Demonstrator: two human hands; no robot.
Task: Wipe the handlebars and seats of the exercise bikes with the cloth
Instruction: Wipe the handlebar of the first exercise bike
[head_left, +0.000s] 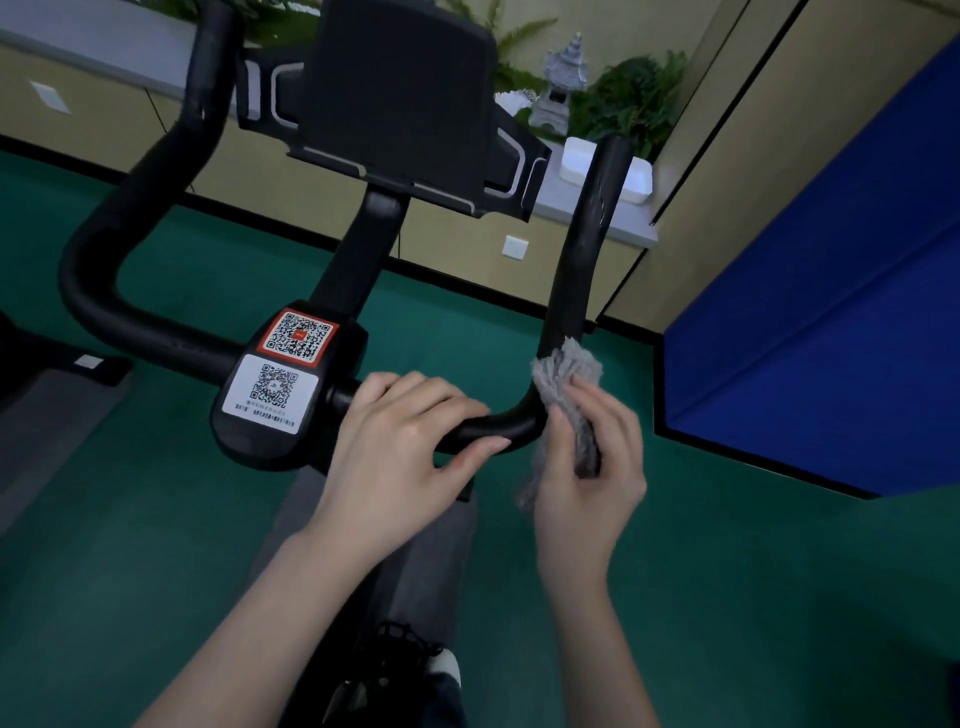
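The exercise bike's black handlebar (576, 270) curves across the view, with a centre block bearing two QR stickers (280, 379). My left hand (400, 441) lies over the right part of the crossbar, fingers above and thumb below the bar. My right hand (592, 467) holds a grey cloth (563, 382) wrapped against the bar's right bend, where it turns upward. The seat is out of view.
A black console screen (400, 93) rises above the bar. A ledge behind carries plants, a small stone pagoda (561, 83) and a white box (579, 158). A blue padded wall (831, 312) stands at right. The floor (727, 597) is green.
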